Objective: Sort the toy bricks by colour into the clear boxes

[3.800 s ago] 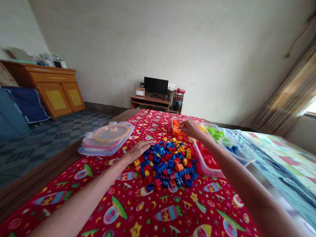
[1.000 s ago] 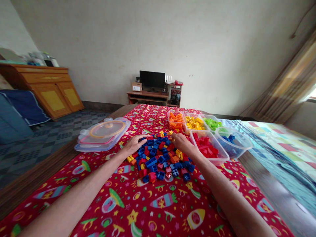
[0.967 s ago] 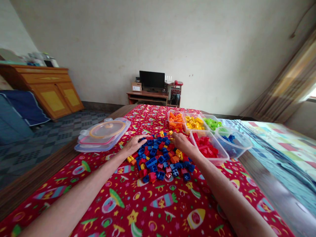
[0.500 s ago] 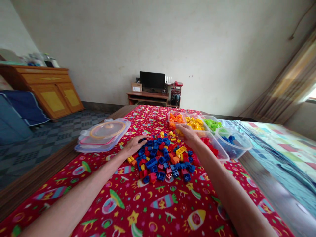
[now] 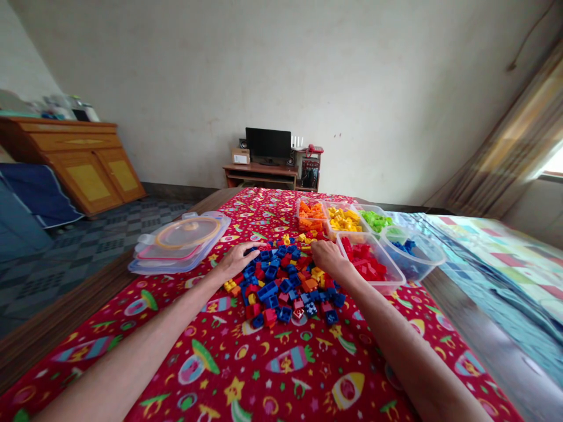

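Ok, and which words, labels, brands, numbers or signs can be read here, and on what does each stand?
No text can be read.
White label on the cardboard box beside the monitor: too small to read.
Red block with a pale mark, near edge of the pile: too small to make out.
Containers on the wooden cabinet: too blurred to read.

On the tablecloth point(image 5: 316, 375), a heap of loose building bricks point(image 5: 281, 286); left, stacked container lids point(image 5: 180, 243); right and behind, plastic tubs point(image 5: 391, 286) of bricks point(image 5: 363, 262); beyond the table point(image 5: 26, 319), a monitor point(image 5: 268, 143) on a computer desk point(image 5: 264, 169).
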The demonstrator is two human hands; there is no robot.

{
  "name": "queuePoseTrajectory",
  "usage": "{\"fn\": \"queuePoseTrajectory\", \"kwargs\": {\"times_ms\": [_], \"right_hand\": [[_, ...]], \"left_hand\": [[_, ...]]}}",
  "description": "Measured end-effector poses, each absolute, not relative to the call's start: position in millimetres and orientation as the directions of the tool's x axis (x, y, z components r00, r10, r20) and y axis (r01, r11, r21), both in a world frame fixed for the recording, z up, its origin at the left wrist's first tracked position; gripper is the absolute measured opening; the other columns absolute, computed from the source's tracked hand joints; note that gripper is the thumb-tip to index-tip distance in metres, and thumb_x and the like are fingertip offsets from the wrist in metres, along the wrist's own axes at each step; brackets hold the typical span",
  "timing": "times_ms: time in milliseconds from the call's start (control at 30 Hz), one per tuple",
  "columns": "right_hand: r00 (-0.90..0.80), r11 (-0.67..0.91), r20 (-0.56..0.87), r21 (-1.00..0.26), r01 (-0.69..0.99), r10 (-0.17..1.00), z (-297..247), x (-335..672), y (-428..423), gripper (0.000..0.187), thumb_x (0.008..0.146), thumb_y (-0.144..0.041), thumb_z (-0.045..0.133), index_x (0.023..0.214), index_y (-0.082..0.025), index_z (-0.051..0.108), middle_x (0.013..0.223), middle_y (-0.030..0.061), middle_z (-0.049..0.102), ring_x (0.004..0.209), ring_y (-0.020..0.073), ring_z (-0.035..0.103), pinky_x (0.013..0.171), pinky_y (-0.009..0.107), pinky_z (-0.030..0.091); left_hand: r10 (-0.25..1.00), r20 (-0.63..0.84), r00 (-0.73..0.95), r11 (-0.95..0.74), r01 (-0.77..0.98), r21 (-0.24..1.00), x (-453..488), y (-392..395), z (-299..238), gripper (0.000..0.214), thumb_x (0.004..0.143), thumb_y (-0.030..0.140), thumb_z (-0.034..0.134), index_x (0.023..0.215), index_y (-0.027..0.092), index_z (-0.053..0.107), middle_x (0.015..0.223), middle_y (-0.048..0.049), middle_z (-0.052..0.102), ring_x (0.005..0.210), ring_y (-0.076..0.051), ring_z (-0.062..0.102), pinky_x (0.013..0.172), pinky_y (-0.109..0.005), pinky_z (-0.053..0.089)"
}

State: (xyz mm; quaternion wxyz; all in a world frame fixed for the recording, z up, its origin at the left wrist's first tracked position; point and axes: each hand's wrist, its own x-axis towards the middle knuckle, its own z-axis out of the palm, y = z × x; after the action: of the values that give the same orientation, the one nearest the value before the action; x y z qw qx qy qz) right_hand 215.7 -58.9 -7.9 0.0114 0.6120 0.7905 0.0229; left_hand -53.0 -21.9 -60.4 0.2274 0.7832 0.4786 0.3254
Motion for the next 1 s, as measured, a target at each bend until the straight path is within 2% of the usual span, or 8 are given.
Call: {"fn": "queuePoseTrajectory", "kwargs": {"times_ms": [167, 300, 400, 533, 733, 867, 933, 1000], "right_hand": [[-0.135, 0.226, 0.265, -0.352, 0.908, 0.955, -3.3, 218.5, -45.9, 0.02, 0.086, -0.017, 0.05, 0.096, -0.013, 0.066, 0.09, 0.0103, 0.069, 0.088, 0.0203, 0.065, 0.076, 0.027, 0.048], [0.034, 0.158, 0.162, -0.981, 0.113, 0.986, 16.9, 218.5, -41.6, 0.017, 0.088, -0.031, 0.05, 0.084, -0.016, 0.058, 0.067, 0.0006, 0.059, 0.059, 0.0103, 0.055, 0.048, 0.017, 0.04], [-0.045, -0.042, -0.024, -0.894, -0.447, 0.999, 28.5, 219.8, -44.4, 0.023, 0.089, -0.04, 0.051, 0.084, -0.017, 0.053, 0.067, 0.0018, 0.058, 0.059, 0.0099, 0.055, 0.039, 0.014, 0.035], [-0.122, -0.189, -0.145, -0.778, -0.6, 0.982, 29.3, 220.2, -48.3, 0.033, 0.092, -0.047, 0.045, 0.092, -0.016, 0.054, 0.072, 0.0072, 0.063, 0.068, 0.0153, 0.062, 0.04, 0.016, 0.043], [-0.135, -0.137, -0.082, -0.87, -0.475, 0.988, 20.8, 217.6, -48.3, 0.025, 0.08, -0.038, 0.066, 0.085, -0.015, 0.058, 0.064, 0.0016, 0.06, 0.053, 0.0072, 0.054, 0.035, 0.01, 0.031], [-0.047, 0.091, 0.092, -0.996, -0.016, 0.995, 12.7, 220.0, -35.3, 0.02, 0.076, -0.034, 0.066, 0.078, -0.014, 0.062, 0.059, -0.0014, 0.058, 0.047, 0.0063, 0.049, 0.036, 0.014, 0.028], [-0.065, 0.211, 0.207, -0.84, 0.5, 0.976, 10.1, 220.2, -24.5, 0.02, 0.083, -0.029, 0.056, 0.08, -0.013, 0.067, 0.064, 0.0017, 0.063, 0.056, 0.0101, 0.056, 0.046, 0.017, 0.039], [-0.212, 0.291, 0.237, -0.379, 0.878, 0.948, 8.8, 218.0, -14.6, 0.024, 0.086, -0.019, 0.049, 0.088, -0.011, 0.071, 0.079, 0.0081, 0.07, 0.074, 0.016, 0.064, 0.063, 0.022, 0.048]], "left_hand": [[0.907, 0.269, 0.323, -0.417, 0.611, 0.673, -53.5, -21.1, -61.3, 0.059, 0.078, 0.059, 0.048, 0.114, 0.017, 0.069, 0.114, -0.0086, 0.071, 0.107, -0.029, 0.064, 0.099, -0.04, 0.046], [0.902, 0.282, 0.327, -0.428, 0.599, 0.676, -53.0, -22.3, -60.3, 0.057, 0.079, 0.059, 0.048, 0.112, 0.018, 0.069, 0.115, -0.0082, 0.071, 0.107, -0.029, 0.064, 0.098, -0.04, 0.046], [0.902, 0.289, 0.322, -0.43, 0.598, 0.676, -52.6, -22.7, -60.5, 0.054, 0.079, 0.057, 0.049, 0.11, 0.019, 0.07, 0.116, -0.0079, 0.07, 0.107, -0.029, 0.064, 0.098, -0.04, 0.046], [0.911, 0.273, 0.308, -0.409, 0.604, 0.684, -52.7, -22.0, -61.4, 0.053, 0.078, 0.056, 0.05, 0.111, 0.02, 0.07, 0.111, -0.0065, 0.072, 0.107, -0.028, 0.064, 0.096, -0.039, 0.047], [0.909, 0.273, 0.315, -0.413, 0.587, 0.697, -51.7, -23.2, -59.6, 0.051, 0.079, 0.055, 0.051, 0.11, 0.02, 0.07, 0.116, -0.0071, 0.071, 0.107, -0.029, 0.064, 0.098, -0.04, 0.046], [0.909, 0.278, 0.309, -0.412, 0.575, 0.707, -51.6, -24.0, -58.8, 0.051, 0.078, 0.057, 0.052, 0.109, 0.021, 0.071, 0.113, -0.0058, 0.072, 0.107, -0.028, 0.064, 0.099, -0.04, 0.046], [0.909, 0.276, 0.313, -0.412, 0.572, 0.709, -51.8, -24.2, -58.8, 0.051, 0.078, 0.057, 0.052, 0.109, 0.021, 0.071, 0.115, -0.0052, 0.071, 0.107, -0.028, 0.064, 0.099, -0.039, 0.045], [0.908, 0.272, 0.318, -0.413, 0.573, 0.708, -52.1, -24.0, -59.1, 0.052, 0.078, 0.057, 0.052, 0.11, 0.021, 0.071, 0.119, -0.0054, 0.07, 0.107, -0.028, 0.064, 0.099, -0.039, 0.045]]}}
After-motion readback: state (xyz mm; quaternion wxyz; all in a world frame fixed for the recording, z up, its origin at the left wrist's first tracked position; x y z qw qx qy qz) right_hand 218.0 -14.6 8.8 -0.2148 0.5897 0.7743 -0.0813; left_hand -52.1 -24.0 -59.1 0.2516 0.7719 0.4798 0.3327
